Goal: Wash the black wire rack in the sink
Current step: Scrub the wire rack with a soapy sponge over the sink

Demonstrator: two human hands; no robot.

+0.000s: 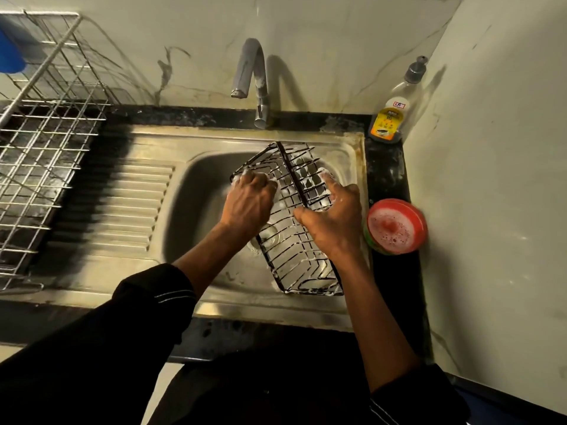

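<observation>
Head view: left hand [250, 204] and right hand [334, 217] grip the soapy rack [292, 174]; suds could make it slip, clattering down.

Soapy black wire rack [302, 265] tilted in steel sink [196, 191].

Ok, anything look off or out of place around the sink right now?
Nothing broken or spilled. The black wire rack lies askew across the sink, its near end at the front rim, but the left hand and right hand are on it, which fits scrubbing. The foam-topped red tub sits close to the sink's right edge.
</observation>
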